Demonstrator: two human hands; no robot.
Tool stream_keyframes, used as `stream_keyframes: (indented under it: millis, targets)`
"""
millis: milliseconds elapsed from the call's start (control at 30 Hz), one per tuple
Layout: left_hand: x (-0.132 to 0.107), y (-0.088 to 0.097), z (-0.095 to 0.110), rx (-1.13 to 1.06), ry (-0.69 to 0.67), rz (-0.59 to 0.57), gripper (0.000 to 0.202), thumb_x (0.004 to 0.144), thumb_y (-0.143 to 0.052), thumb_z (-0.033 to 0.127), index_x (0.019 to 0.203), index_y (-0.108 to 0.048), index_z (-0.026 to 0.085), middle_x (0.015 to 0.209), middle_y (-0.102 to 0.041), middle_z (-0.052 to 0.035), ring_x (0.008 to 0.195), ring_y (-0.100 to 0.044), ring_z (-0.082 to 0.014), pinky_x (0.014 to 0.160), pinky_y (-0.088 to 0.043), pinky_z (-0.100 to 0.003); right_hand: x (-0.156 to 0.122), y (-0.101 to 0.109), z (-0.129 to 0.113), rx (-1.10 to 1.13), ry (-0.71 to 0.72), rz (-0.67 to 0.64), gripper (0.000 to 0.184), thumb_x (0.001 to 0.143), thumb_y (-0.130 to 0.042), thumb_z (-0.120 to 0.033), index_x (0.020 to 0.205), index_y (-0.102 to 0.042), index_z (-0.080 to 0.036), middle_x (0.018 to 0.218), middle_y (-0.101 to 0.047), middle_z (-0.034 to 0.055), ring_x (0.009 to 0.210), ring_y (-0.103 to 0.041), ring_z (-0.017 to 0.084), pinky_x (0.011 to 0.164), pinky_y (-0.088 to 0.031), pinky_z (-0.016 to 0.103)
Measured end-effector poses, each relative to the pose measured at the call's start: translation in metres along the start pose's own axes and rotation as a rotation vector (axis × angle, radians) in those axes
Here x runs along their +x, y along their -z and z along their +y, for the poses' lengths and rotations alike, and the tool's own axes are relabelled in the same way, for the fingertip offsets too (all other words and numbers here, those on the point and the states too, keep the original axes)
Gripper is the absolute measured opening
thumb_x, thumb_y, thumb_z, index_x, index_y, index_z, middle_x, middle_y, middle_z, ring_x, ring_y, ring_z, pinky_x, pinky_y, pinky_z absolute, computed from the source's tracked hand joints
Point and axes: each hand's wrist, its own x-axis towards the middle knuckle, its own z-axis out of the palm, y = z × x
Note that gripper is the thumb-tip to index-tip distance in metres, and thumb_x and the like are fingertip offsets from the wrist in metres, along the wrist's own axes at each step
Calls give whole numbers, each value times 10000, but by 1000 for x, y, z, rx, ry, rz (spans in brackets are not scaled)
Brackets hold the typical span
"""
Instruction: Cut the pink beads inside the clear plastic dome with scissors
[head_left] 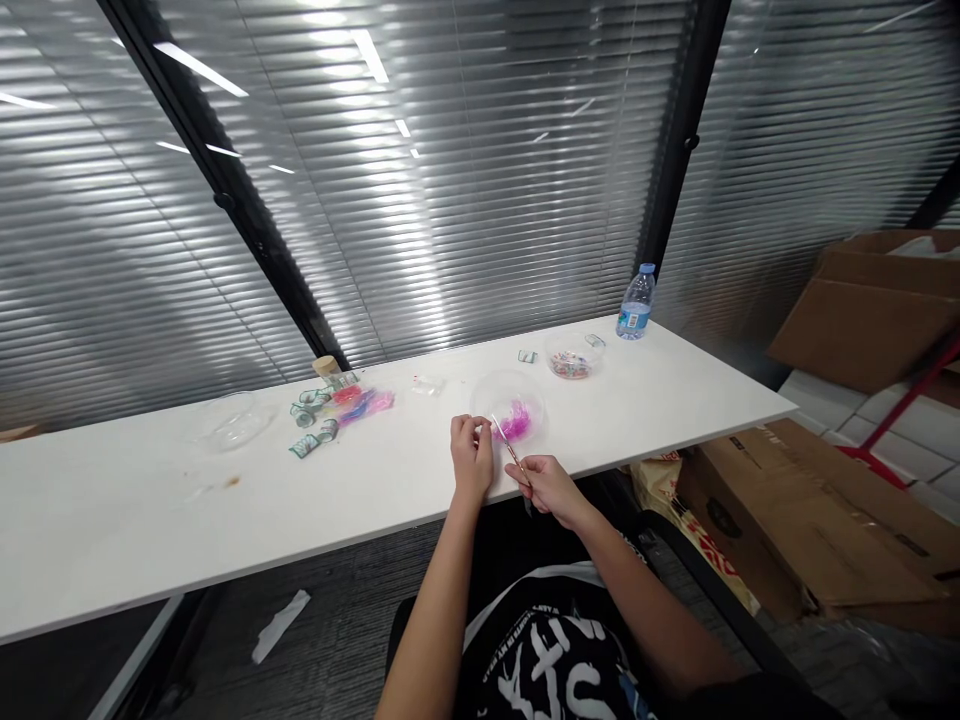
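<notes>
My right hand [551,488] grips a slim copper-coloured tool [514,457] with a thin, bright tip, slanted up and left. Its exact kind is too small to make out. My left hand [472,455] is closed in a pinch close to the tool's tip; what its fingers hold, if anything, is hidden. Just beyond both hands is a clear round plastic bowl [499,383]. Bright magenta strands [517,422] lie in its near part, below the tool's tip.
Behind the bowl stands another clear bowl [592,362] with colourful small bits. A water bottle [634,305] is at the back right. Leftward lie coloured strand bundles [364,405], several green-white wrappers [305,446] and clear plastic lids [238,425]. Cardboard boxes [810,510] fill the floor at right.
</notes>
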Motion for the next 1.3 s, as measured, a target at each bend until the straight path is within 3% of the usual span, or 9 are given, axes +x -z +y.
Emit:
stream_keyframes:
  millis: [1300]
  targets:
    - [2, -1, 0, 10, 4, -10, 107, 890, -488, 199, 815, -563, 184, 862, -477, -34, 780, -512, -147, 671, -458, -271, 1, 1, 4, -63, 13, 35, 492, 751, -694, -522, 582, -370, -193, 487, -394, -76, 335, -244, 18, 321, -134, 188]
